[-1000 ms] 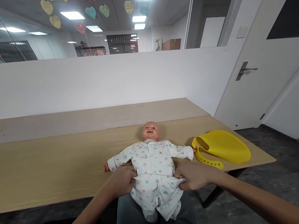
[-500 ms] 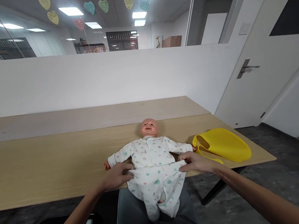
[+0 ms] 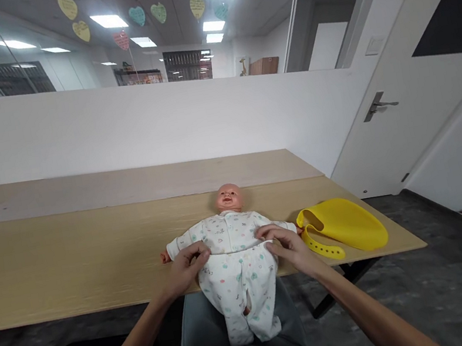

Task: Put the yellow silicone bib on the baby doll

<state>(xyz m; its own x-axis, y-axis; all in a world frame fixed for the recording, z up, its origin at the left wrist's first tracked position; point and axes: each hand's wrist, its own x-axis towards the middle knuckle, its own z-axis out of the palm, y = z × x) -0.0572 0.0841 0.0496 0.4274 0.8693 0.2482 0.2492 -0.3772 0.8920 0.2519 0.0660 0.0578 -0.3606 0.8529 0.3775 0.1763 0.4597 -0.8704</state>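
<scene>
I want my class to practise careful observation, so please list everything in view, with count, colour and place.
baby doll: one, pinkish head, lying on its back on the table, feet toward the person
baby outfit: one, white with small coloured print, on the doll
bib: one, yellow, on the table right of the doll
table: one, pale wood, under the doll
door: one, white, at right, with a metal lever handle
paper hearts: about a dozen, pastel, overhead beyond the glass
wall: one, white, behind the table
left hand: one, at the outfit's waist, doll's right side
right hand: one, at the outfit's waist, doll's left side
</scene>
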